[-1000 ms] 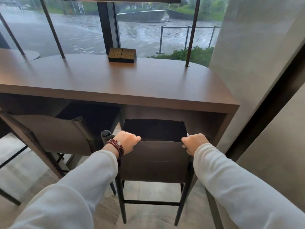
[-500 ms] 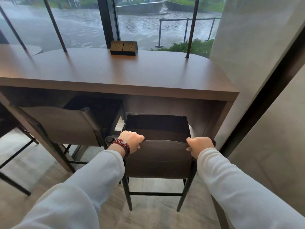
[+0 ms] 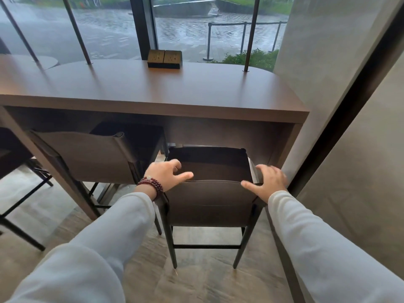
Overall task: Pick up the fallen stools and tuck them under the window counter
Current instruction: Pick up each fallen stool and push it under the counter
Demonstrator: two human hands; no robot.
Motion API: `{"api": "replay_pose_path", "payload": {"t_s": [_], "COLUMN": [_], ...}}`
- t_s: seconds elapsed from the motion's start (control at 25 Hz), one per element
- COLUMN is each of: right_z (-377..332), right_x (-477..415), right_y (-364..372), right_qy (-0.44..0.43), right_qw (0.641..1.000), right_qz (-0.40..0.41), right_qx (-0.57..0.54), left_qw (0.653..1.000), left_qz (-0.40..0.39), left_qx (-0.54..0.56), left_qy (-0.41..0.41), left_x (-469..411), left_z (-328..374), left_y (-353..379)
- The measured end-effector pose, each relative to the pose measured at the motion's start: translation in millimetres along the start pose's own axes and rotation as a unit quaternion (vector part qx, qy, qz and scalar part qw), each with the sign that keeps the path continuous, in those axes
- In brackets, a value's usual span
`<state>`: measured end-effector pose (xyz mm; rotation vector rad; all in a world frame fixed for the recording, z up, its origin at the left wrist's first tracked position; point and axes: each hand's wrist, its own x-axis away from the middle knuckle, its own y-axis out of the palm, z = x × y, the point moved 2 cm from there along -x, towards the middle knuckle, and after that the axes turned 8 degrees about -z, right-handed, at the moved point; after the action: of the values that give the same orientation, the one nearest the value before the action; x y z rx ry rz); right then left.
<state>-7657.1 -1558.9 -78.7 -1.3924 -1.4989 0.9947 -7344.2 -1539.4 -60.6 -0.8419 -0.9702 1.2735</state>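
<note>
A dark brown stool (image 3: 209, 202) with a low backrest stands upright on thin black legs, its seat partly beneath the brown window counter (image 3: 153, 92). My left hand (image 3: 167, 174) hovers over the left end of the backrest with fingers spread, holding nothing. My right hand (image 3: 266, 181) is over the right end, fingers apart, thumb near the backrest's top edge. A second stool (image 3: 91, 158) of the same kind stands upright under the counter to the left.
A double socket box (image 3: 165, 59) sits at the back of the counter by the window frame. Thin metal rods (image 3: 250, 33) rise from the counter. A grey wall (image 3: 341, 106) stands close on the right. Another stool's black legs (image 3: 19, 206) show at far left.
Both hands gripped the backrest's top corners while the stool slid further under the counter. Now both hands have let go and their fingers are spread.
</note>
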Motion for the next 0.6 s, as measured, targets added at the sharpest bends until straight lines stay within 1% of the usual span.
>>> {"api": "replay_pose_path", "payload": {"t_s": [0.04, 0.08, 0.12, 0.16, 0.2, 0.24, 0.28, 0.32, 0.36, 0.4, 0.48, 0.52, 0.56, 0.6], "right_z": [2.1, 4.5, 6.0, 7.0, 6.5, 5.6, 4.7, 3.8, 3.6, 4.3, 6.2, 7.2, 9.2, 10.7], "right_x": [2.2, 4.7, 7.6, 10.5, 13.4, 15.7, 16.9, 15.7, 13.2, 10.2, 3.8, 1.7, -0.6, -3.5], "right_y": [-4.5, -7.0, -7.4, -5.0, -0.9, 3.7, 7.6, 10.7, 13.1, 15.7, 19.0, 21.4, 25.1, 28.7], "right_qy": [0.044, 0.094, 0.144, 0.190, 0.230, 0.265, 0.297, 0.327, 0.351, 0.369, 0.387, 0.390, 0.389, 0.384], "right_qw": [0.994, 0.973, 0.940, 0.908, 0.882, 0.864, 0.849, 0.833, 0.812, 0.783, 0.711, 0.679, 0.657, 0.642], "right_qz": [0.036, 0.071, 0.095, 0.101, 0.090, 0.071, 0.054, 0.040, 0.029, 0.016, -0.016, -0.033, -0.044, -0.044], "right_qx": [-0.096, -0.200, -0.293, -0.360, -0.401, -0.422, -0.433, -0.445, -0.466, -0.501, -0.587, -0.621, -0.645, -0.662], "left_qw": [0.996, 0.985, 0.971, 0.954, 0.934, 0.907, 0.869, 0.822, 0.776, 0.731, 0.626, 0.580, 0.557, 0.552], "left_qz": [0.068, 0.139, 0.193, 0.223, 0.226, 0.211, 0.183, 0.150, 0.116, 0.086, 0.026, -0.004, -0.015, -0.008], "left_qx": [0.051, 0.090, 0.116, 0.139, 0.174, 0.230, 0.305, 0.386, 0.464, 0.542, 0.686, 0.734, 0.755, 0.760], "left_qy": [-0.014, -0.042, -0.087, -0.145, -0.214, -0.283, -0.345, -0.390, -0.410, -0.406, -0.369, -0.352, -0.345, -0.342], "left_x": [5.2, 9.5, 13.5, 16.2, 19.6, 22.8, 24.9, 24.8, 23.4, 20.9, 13.0, 9.4, 5.9, 2.4], "left_z": [-5.0, -9.7, -13.9, -17.6, -21.5, -25.4, -29.6, -32.2, -33.9, -35.0, -32.8, -31.5, -31.5, -31.8], "left_y": [-6.6, -10.1, -10.6, -7.8, -3.0, 2.8, 11.1, 19.4, 27.5, 34.8, 45.6, 49.0, 52.2, 55.2]}}
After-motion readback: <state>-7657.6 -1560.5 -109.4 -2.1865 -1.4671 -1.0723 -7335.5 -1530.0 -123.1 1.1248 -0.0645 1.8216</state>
